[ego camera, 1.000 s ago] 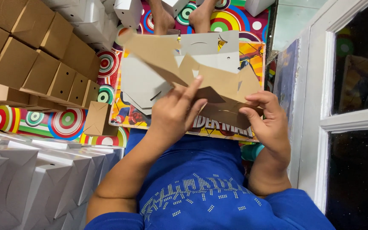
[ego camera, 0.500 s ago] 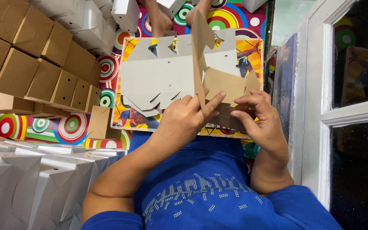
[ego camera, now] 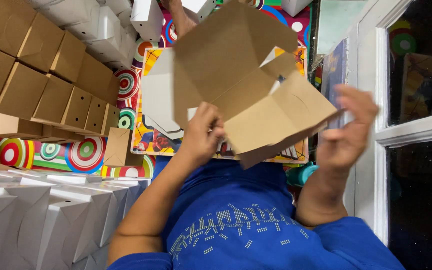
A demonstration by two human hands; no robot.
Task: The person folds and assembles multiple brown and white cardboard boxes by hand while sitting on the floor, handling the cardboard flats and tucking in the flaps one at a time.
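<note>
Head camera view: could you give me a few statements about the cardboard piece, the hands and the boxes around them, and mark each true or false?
1. The left hand grips the brown cardboard piece at its lower edge. True.
2. The brown cardboard piece is lying flat on the floor. False: it is held up in front of the person, partly folded open.
3. The right hand is at the cardboard's right side, fingers spread. True, though it is blurred, so contact is unclear.
4. The folded brown boxes are stacked on the right, by the window. False: they are on the left.
5. White folded boxes fill the lower left. True.
6. The person wears a red top. False: the blue top is blue.
</note>
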